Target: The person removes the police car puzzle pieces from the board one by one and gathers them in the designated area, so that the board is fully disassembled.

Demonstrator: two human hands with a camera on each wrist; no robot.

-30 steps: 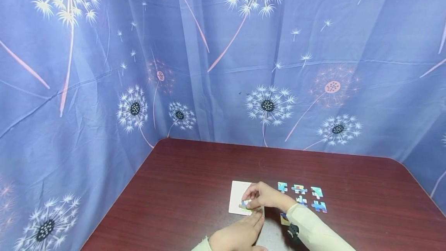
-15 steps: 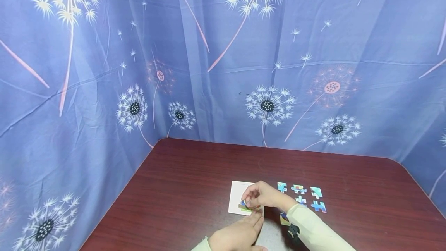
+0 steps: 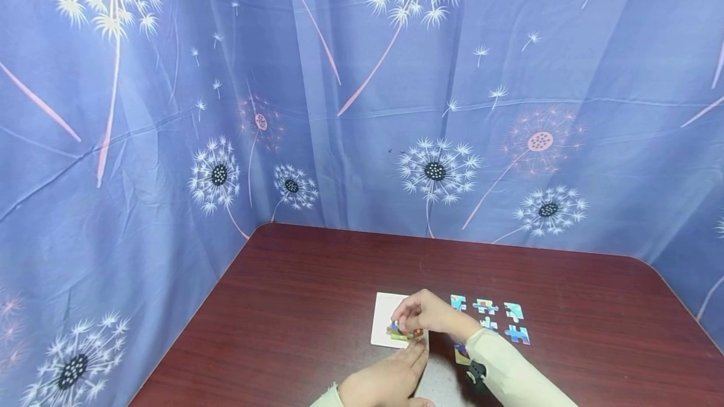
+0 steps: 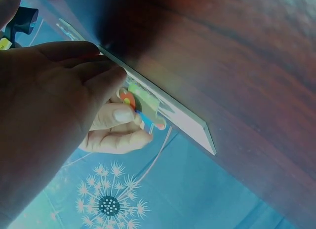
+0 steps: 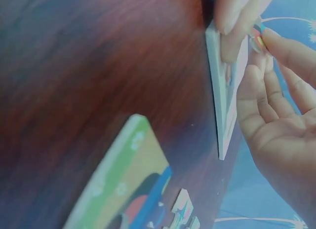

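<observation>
A white puzzle tray (image 3: 383, 316) lies on the table. My right hand (image 3: 432, 316) is over the tray and pinches a jigsaw piece (image 4: 144, 101) between thumb and fingers; it looks tilted in the left wrist view, with green, orange and blue print. Straight fingers of my left hand (image 3: 387, 377) rest on the tray's near edge. Other printed parts show in the tray beneath my fingers, but how they fit is partly hidden. From the right wrist view, the pinched piece is mostly covered by the fingers.
Several loose jigsaw pieces lie right of the tray, including a blue one (image 3: 517, 334) and a multicoloured one (image 3: 486, 306). Another piece (image 5: 133, 179), green and tan, lies near the right forearm. A blue dandelion curtain (image 3: 362, 143) borders the dark red table (image 3: 294, 294).
My right hand has risen slightly over the tray while its fingers shift on the piece, and more of the print below shows. My left hand stays in place.
</observation>
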